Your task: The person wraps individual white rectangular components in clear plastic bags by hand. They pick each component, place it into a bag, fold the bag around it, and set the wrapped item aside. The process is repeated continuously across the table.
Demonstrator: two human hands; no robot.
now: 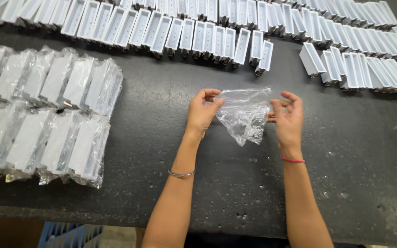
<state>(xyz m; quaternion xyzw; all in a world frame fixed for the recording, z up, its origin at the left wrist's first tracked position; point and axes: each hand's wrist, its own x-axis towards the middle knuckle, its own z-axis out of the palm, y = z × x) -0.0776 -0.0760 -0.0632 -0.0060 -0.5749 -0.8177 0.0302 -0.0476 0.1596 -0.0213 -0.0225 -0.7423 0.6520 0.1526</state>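
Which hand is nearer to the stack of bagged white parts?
Left. The left hand pinches the clear bag on the side toward the bagged stack; the right hand holds the bag's far side.

A dark, speckled worktop (152,151) fills most of the frame. Along the top edge, from upper left to upper right, runs a long row of open white plastic boxes (194,34) standing side by side, with a second cluster of the same boxes (359,66) at the upper right. On the left lie 2 rows of white boxes wrapped in clear bags (47,115). A blue crate (65,234) shows at the bottom left, below the worktop.
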